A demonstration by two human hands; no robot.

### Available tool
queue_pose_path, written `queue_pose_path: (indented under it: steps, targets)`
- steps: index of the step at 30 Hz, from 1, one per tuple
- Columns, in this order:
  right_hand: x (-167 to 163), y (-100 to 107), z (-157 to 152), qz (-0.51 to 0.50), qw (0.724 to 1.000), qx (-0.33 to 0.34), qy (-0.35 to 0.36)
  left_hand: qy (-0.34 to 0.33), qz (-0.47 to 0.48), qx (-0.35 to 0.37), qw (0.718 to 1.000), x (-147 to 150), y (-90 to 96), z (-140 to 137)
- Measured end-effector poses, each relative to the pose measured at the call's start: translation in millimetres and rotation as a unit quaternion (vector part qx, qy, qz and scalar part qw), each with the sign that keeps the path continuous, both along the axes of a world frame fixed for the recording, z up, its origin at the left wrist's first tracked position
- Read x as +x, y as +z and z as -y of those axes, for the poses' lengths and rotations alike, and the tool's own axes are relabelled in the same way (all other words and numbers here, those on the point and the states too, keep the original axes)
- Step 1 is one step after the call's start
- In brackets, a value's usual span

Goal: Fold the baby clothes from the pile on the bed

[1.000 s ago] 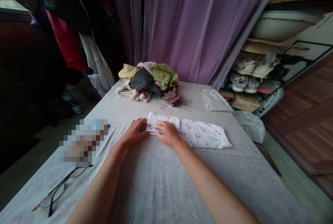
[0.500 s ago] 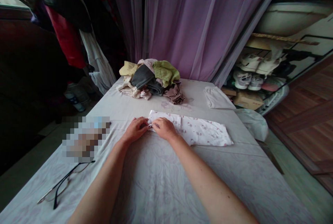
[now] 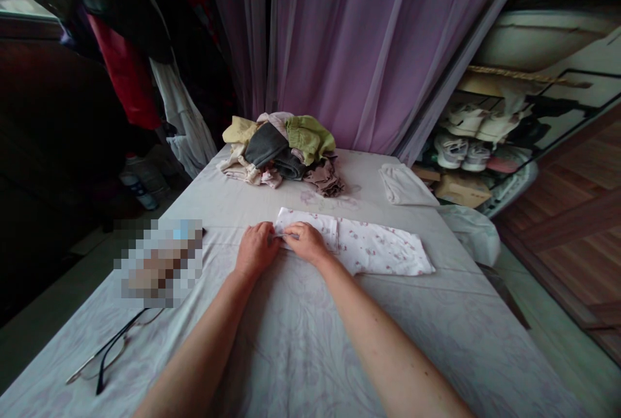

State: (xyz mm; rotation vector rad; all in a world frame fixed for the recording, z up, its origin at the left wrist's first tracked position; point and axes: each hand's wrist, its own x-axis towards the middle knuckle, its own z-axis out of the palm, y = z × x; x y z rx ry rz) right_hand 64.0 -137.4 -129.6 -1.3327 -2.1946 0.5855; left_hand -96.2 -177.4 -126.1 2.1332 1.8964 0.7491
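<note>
White pants with a small printed pattern lie flat and folded lengthwise on the sheet-covered bed, their narrow end toward the right. At the left end of the garment, my left hand is closed on the edge of the cloth, fingers curled over it. Close beside it, my right hand pinches the same edge, with its wrist lying over the near side of the fabric. The fingertips of both hands almost meet, and part of the cloth between them is hidden.
A heap of crumpled clothes sits at the far side. A folded white cloth lies at the back right. Eyeglasses and a blurred-out object are on the left. Shoes stand on a rack at right.
My left hand has turned and shifted slightly right, its fingers now curled over the cloth edge. My right hand keeps its pinch almost in the same place.
</note>
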Motion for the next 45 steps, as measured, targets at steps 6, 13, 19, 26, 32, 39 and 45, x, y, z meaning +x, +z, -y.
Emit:
queue_pose_path:
  steps: [6, 13, 19, 26, 32, 39, 45]
  targets:
    - [8, -12, 3, -0.027, 0.999, 0.027, 0.022, -0.027, 0.002, -0.009, 1.0, -5, 0.8, 3]
    - [13, -12, 5, -0.066, 0.997, 0.029, 0.041, -0.057, 0.03, -0.005, 0.998, -16, -1.0, 4]
    - [11, -2, 4, -0.077, 0.996, -0.009, 0.042, -0.031, 0.077, -0.026, 0.996, -22, -2.1, -2]
    - [6, 27, -35, 0.028, 0.997, -0.045, -0.048, 0.052, 0.016, 0.008, 0.999, -5, -8.2, -9]
    - [-7, 29, -75, 0.107, 0.99, -0.069, -0.063, 0.051, 0.004, -0.001, 0.999, -5, -12.4, -4]
    - [-15, 29, -95, 0.132, 0.985, -0.111, -0.006, 0.046, 0.0, -0.008, 0.999, -4, -16.0, -4]
    - [-12, 25, -91, 0.135, 0.988, -0.075, -0.009, -0.01, -0.025, -0.028, 0.999, 2, -11.7, -2]
